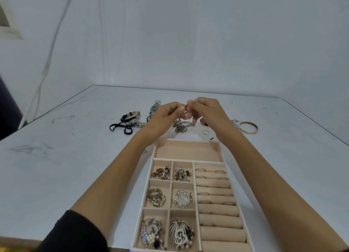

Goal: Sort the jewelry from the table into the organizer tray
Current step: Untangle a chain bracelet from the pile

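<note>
Organizer tray (pixel 188 151) at near table (pixel 75 148) edge: six small compartments on its left hold earrings, rings and brooches; ring rolls (pixel 217 191) on its right carry several bands; long far compartment bare. Just beyond the tray, left hand (pixel 162 117) and right hand (pixel 209 116) are raised close together, fingertips of both pinching the top of a silver chain (pixel 184 126). Chain hangs down, lower end bunched at the tabletop. Loose ring (pixel 205 132) beside it. Gold bangle (pixel 248 127) to the right. Black cord (pixel 120 128), gold watch (pixel 132 116) and silver watch (pixel 154 107) to the left.
</note>
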